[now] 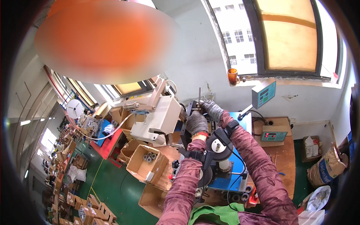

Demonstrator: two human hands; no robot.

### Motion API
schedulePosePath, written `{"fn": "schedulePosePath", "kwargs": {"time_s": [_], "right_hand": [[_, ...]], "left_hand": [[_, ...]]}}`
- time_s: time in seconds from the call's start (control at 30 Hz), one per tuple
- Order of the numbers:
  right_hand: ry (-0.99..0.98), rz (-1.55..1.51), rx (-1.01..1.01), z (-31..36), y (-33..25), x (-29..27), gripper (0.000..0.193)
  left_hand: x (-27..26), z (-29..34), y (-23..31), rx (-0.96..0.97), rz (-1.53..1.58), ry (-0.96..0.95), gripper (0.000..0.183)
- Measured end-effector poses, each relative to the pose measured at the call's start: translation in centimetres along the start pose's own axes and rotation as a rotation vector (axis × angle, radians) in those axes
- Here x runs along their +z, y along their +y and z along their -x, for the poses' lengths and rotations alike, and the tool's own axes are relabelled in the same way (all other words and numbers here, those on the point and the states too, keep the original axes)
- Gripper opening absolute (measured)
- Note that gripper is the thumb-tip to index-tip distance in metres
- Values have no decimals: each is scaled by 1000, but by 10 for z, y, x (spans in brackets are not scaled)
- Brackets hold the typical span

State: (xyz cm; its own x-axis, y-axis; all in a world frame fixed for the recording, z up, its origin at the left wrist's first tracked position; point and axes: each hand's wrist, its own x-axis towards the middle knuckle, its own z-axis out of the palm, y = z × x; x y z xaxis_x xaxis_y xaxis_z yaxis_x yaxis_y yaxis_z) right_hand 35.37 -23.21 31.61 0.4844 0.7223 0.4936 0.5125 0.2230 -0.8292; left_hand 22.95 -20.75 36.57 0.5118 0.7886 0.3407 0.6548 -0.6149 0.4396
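Both my hands wear grey knit gloves and meet at a dark metal fixture [184, 135] on a bench machine, beside the wall. My left hand [197, 123] is closed against the fixture, its fingertips hidden behind the glove's back. Just to its right and a little farther off, my right hand [212, 110] bends its fingers in beside an upright thin metal rod [199, 93]. What either hand grips is too small and covered to make out. Beneath my forearms stand round dark discs [219, 145] on a blue machine base [237, 165].
A beige machine housing [159, 118] stands left of my hands. Below it, an open carton [138, 167] holds several grey metal rings [150, 157]. A control box on an arm [263, 93] and another control box [273, 135] are at right. An amber mug [232, 76] rests on the windowsill.
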Motion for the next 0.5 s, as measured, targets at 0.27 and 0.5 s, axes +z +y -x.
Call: {"fn": "schedulePosePath", "kwargs": {"time_s": [0.27, 0.5], "right_hand": [[-93, -137, 500, -9, -54, 20, 28], [138, 80, 373, -14, -10, 6, 41]], "left_hand": [[-6, -4, -16, -34, 20, 11, 19], [-5, 6, 10, 11, 47, -28, 23]]}}
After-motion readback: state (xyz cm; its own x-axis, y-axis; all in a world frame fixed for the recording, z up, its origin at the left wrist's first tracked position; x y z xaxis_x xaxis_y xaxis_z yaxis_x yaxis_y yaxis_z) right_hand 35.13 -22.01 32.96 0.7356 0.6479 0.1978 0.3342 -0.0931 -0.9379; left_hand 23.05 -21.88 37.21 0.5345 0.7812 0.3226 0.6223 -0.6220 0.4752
